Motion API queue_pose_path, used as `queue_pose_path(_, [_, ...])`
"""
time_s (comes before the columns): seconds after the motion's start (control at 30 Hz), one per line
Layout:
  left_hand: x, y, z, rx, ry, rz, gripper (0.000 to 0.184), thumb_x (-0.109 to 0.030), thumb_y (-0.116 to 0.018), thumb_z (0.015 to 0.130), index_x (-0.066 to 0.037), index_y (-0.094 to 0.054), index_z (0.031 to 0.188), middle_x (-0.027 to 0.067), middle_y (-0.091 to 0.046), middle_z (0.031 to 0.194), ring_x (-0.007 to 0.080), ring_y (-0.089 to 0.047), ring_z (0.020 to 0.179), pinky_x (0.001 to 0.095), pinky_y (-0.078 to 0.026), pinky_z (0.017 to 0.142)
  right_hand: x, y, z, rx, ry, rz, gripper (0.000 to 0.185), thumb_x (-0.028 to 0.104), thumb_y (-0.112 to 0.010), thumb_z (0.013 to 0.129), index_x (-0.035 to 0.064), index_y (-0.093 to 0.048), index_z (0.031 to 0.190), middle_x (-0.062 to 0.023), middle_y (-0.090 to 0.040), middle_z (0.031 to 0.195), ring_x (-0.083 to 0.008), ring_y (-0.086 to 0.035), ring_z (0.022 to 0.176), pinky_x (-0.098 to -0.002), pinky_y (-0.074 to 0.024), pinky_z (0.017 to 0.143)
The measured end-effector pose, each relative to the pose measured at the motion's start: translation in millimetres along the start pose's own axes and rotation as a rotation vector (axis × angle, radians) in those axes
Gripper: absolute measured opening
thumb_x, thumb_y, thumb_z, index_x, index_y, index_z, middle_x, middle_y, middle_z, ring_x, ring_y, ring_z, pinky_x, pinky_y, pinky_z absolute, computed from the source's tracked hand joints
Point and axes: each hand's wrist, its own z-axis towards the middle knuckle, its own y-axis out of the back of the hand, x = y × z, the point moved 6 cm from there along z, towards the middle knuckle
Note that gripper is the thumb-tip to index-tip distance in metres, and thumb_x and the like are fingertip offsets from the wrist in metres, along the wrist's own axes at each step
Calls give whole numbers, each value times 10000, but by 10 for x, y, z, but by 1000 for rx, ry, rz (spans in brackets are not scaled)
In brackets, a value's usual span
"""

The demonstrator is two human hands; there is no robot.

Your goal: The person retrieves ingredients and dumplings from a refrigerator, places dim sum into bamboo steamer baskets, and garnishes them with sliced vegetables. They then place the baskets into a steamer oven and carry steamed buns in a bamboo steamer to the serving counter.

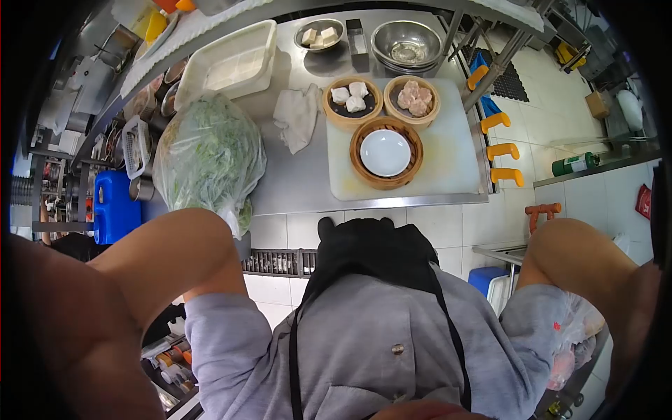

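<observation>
Both my arms are bent and raised beside the camera, elbows out; my left hand and my right hand lie outside the picture. In front of me a white cutting board (455,161) lies on the steel counter. Three round bamboo steamers stand on it. The left steamer (330,115) holds white buns or dumplings (356,103), the right steamer (435,115) pinkish meat pieces (414,98). A darker steamer (357,168) nearest me has a white dish (385,152) in it. A crumpled cloth (297,117) lies left of the board.
A big plastic bag of leafy greens (210,154) sits at the counter's left, by a white tub (231,63). Metal bowls (407,45) and a bowl of pale cubes (320,36) stand behind. Orange handles (504,150) stick out at the right edge. A blue jug (115,206) stands left.
</observation>
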Motion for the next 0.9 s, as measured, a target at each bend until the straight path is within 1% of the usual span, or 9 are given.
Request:
queue_pose_path(0.43, [-27,-147,-229,25,-34,28,289,-222,-644,826,-7,-636,1020,141,-618,909,287,-599,846,383,-473,731,119,-74,-227,35,55,-80,422,456,-391,984,134,-550,1206,-201,-473,1260,-175,-559,880,-299,-510,727])
queue_pose_path(0.9, [-63,-214,-289,30,-57,72,271,-194,-645,811,4,-637,996,143,-606,893,283,-589,843,386,-463,714,111,-182,-350,1,121,-89,467,507,-371,987,165,-538,1259,-210,-444,1337,-157,-550,891,-279,-517,722])
